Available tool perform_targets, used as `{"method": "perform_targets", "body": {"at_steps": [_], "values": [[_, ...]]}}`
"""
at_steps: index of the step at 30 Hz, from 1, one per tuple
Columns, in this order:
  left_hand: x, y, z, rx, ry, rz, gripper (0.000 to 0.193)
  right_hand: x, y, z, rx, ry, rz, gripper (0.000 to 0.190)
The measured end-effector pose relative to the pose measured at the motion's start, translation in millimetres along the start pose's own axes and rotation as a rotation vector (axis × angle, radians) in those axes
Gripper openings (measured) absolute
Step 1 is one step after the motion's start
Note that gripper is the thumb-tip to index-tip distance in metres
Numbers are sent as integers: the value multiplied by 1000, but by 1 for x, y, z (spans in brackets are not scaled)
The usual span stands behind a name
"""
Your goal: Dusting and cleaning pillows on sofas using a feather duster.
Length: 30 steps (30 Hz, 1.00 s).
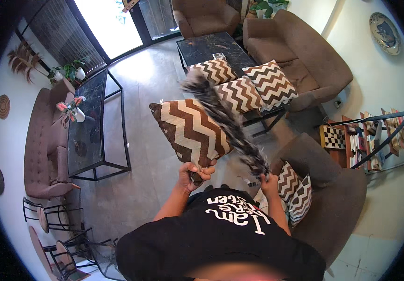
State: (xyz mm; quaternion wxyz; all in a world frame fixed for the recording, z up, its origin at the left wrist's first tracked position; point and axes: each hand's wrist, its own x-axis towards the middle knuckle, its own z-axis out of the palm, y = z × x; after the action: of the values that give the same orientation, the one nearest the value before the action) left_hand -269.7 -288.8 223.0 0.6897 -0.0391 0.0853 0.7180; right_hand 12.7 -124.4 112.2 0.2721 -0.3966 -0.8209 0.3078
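Note:
My left hand (196, 175) grips one corner of a brown and cream zigzag cushion (191, 130), which is held up in front of my body. In my right hand (268, 184) is the lower end of a feather duster (228, 121). Its fluffy dark grey head slants up to the left, passing over the cushion's right side, and its tip is blurred. From this view I cannot tell whether duster and cushion touch. The duster's handle is mostly hidden in my fist.
Three zigzag cushions (239, 93) lie on a black marble-patterned table (207, 45) ahead. More cushions (298, 195) rest on an armchair (335, 196) at my right. A brown sofa (305, 52) stands beyond. To the left are another table (89, 140) with a potted plant (79, 114) and a tufted sofa (42, 151).

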Motion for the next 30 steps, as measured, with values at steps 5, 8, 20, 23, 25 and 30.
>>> {"method": "perform_targets", "body": {"at_steps": [5,8,20,23,25,30], "values": [[0,2,-4,199,-4,-76,59,15,-22,0,-259,124,270,56],[7,2,0,179,22,-112,54,11,-10,3,68,140,-57,57],[12,-4,-24,238,73,-233,48,45,-16,-17,16,196,-261,49],[-3,-15,-9,272,424,41,45,51,-13,-30,7,10,-560,49],[4,-1,-17,638,280,-301,47,51,-7,-31,-148,-123,-484,50],[6,4,-7,397,-112,-363,42,62,-8,5,-86,-49,190,47]]}}
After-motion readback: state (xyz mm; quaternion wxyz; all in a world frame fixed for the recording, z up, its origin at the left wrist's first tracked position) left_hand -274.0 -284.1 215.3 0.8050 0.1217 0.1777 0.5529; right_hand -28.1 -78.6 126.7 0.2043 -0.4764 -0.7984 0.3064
